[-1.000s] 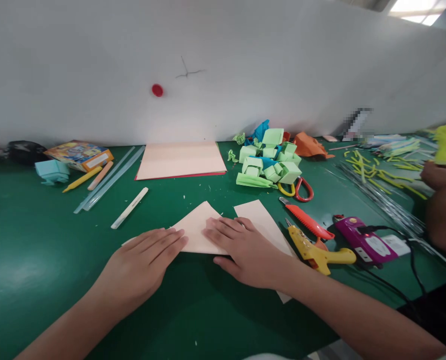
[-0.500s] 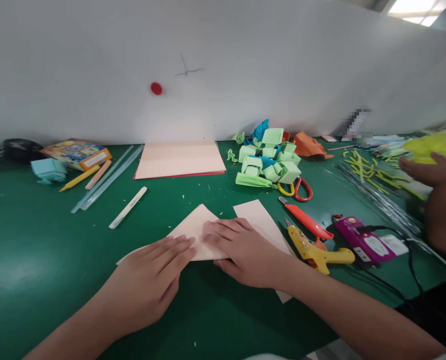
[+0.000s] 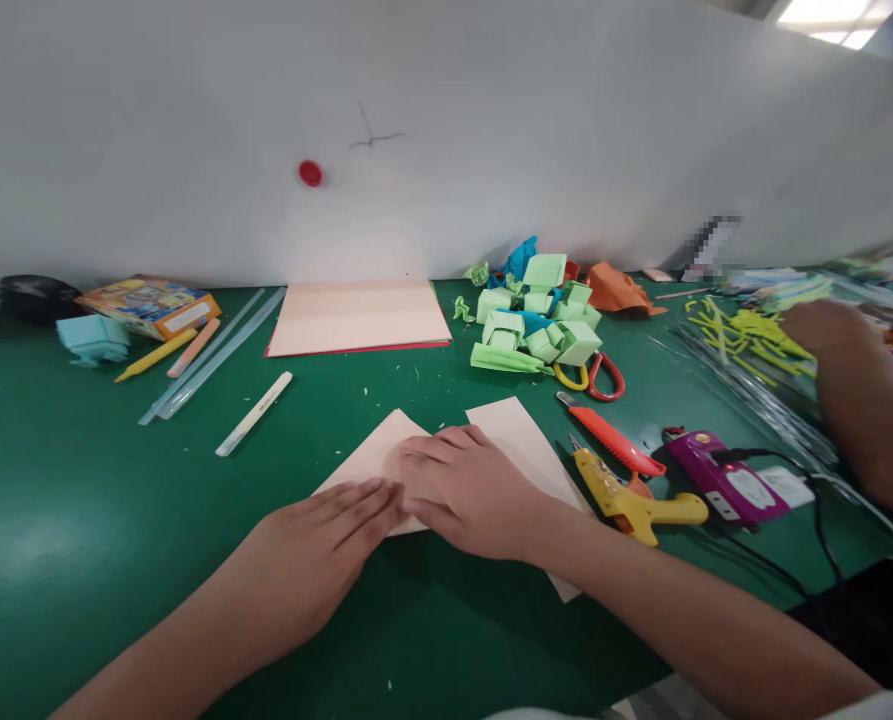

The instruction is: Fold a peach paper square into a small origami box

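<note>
A folded sheet of pale peach paper [image 3: 377, 452] lies on the green table [image 3: 78, 520] in front of me, a triangular flap pointing away. My left hand [image 3: 318, 545] lies flat on its near left part, fingers stretched out and together. My right hand [image 3: 461, 490] rests on the paper's middle, fingers extended leftward and touching the left fingertips. A second flap of the peach paper [image 3: 517, 435] shows to the right of my right hand.
A yellow glue gun [image 3: 630, 500], an orange cutter [image 3: 607, 438], a purple device [image 3: 723, 480] and scissors [image 3: 600, 378] lie at right. Green folded paper pieces [image 3: 540, 325], a peach sheet stack [image 3: 360, 315], sticks, pens and a box [image 3: 150, 300] sit behind. Another person's arm [image 3: 858, 400] is far right.
My left hand has slid right along the paper until its fingertips meet my right hand. The other person's hand at the far right has lowered and no longer holds up yellow material.
</note>
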Demonstrator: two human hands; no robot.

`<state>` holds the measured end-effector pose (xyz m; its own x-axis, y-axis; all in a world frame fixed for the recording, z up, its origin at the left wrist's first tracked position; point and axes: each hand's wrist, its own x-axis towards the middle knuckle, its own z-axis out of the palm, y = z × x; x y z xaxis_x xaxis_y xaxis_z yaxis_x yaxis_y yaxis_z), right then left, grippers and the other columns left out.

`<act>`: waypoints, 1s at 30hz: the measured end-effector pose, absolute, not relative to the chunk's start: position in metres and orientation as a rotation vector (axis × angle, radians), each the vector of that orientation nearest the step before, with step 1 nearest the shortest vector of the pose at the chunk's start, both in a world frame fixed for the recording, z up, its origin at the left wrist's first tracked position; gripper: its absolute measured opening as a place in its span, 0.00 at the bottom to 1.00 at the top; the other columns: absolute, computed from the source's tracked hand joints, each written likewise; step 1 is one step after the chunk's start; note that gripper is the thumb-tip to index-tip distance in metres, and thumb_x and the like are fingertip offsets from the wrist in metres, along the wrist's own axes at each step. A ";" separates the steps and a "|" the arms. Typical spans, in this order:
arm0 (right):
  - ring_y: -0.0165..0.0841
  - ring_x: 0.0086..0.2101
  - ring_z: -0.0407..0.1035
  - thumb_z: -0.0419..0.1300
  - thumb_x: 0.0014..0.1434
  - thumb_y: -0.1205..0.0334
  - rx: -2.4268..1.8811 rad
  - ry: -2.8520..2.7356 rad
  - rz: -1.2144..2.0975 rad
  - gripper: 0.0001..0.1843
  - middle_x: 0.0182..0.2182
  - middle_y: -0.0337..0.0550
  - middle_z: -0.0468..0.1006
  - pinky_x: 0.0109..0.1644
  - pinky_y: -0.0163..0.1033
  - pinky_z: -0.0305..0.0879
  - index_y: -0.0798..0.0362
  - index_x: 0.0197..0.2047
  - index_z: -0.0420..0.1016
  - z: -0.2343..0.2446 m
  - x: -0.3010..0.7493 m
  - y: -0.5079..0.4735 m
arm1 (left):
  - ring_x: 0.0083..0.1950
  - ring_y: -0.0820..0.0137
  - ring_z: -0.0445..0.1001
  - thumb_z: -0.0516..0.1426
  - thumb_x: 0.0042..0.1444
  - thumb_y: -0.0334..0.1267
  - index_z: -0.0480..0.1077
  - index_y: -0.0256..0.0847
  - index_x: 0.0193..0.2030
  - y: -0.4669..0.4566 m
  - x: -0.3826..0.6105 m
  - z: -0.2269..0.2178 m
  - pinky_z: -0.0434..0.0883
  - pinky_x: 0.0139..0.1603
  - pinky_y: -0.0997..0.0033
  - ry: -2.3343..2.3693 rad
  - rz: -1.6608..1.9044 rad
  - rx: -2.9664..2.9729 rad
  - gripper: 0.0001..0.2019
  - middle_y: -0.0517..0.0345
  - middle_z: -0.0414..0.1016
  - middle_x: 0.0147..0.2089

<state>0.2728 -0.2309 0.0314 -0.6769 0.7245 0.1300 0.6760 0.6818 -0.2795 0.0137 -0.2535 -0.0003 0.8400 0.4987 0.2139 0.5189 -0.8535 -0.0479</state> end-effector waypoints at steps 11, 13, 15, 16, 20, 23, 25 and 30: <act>0.48 0.51 0.61 0.49 0.73 0.54 -1.155 -2.711 0.225 0.21 0.69 0.49 0.65 0.55 0.55 0.59 0.52 0.63 0.67 0.025 0.264 -0.229 | 0.66 0.63 0.73 0.48 0.67 0.30 0.67 0.42 0.69 -0.257 0.016 0.004 0.70 0.66 0.61 -0.826 -0.320 -2.878 0.25 0.54 0.73 0.67; 0.48 0.51 0.60 0.48 0.73 0.56 -1.146 -2.716 0.236 0.21 0.69 0.49 0.64 0.55 0.55 0.58 0.52 0.64 0.67 0.025 0.264 -0.229 | 0.66 0.64 0.73 0.48 0.67 0.31 0.66 0.43 0.70 -0.257 0.016 0.006 0.70 0.66 0.62 -0.829 -0.313 -2.883 0.25 0.55 0.73 0.67; 0.48 0.52 0.60 0.48 0.73 0.55 -1.146 -2.716 0.240 0.21 0.70 0.49 0.63 0.56 0.55 0.57 0.52 0.64 0.67 0.025 0.264 -0.228 | 0.66 0.64 0.73 0.48 0.68 0.31 0.66 0.43 0.70 -0.256 0.017 0.008 0.70 0.66 0.62 -0.832 -0.326 -2.890 0.24 0.55 0.73 0.67; 0.48 0.52 0.60 0.48 0.73 0.55 -1.147 -2.717 0.238 0.21 0.70 0.50 0.63 0.56 0.55 0.57 0.52 0.64 0.67 0.024 0.264 -0.227 | 0.65 0.64 0.74 0.49 0.68 0.32 0.66 0.43 0.69 -0.256 0.017 0.009 0.70 0.66 0.62 -0.829 -0.332 -2.893 0.24 0.55 0.73 0.67; 0.48 0.52 0.60 0.48 0.73 0.55 -1.150 -2.716 0.232 0.22 0.70 0.50 0.62 0.57 0.56 0.55 0.52 0.65 0.66 0.023 0.263 -0.227 | 0.65 0.63 0.74 0.49 0.68 0.33 0.66 0.43 0.69 -0.255 0.017 0.013 0.71 0.65 0.62 -0.814 -0.332 -2.902 0.24 0.56 0.74 0.66; 0.48 0.51 0.59 0.48 0.73 0.55 -1.159 -2.715 0.241 0.21 0.70 0.51 0.62 0.57 0.55 0.55 0.52 0.63 0.67 0.023 0.263 -0.227 | 0.65 0.63 0.74 0.49 0.68 0.33 0.67 0.43 0.69 -0.254 0.016 0.013 0.71 0.64 0.62 -0.814 -0.342 -2.896 0.23 0.56 0.74 0.66; 0.47 0.51 0.59 0.49 0.72 0.55 -1.161 -2.713 0.246 0.20 0.70 0.52 0.62 0.56 0.55 0.55 0.52 0.62 0.67 0.023 0.263 -0.227 | 0.64 0.63 0.75 0.49 0.68 0.33 0.68 0.42 0.68 -0.253 0.016 0.013 0.72 0.64 0.62 -0.791 -0.335 -2.882 0.23 0.56 0.74 0.66; 0.48 0.51 0.59 0.49 0.72 0.55 -1.153 -2.712 0.249 0.20 0.70 0.52 0.63 0.57 0.55 0.56 0.53 0.62 0.67 0.023 0.262 -0.226 | 0.66 0.64 0.74 0.49 0.69 0.33 0.67 0.43 0.69 -0.252 0.016 0.011 0.71 0.65 0.63 -0.810 -0.338 -2.890 0.23 0.56 0.73 0.67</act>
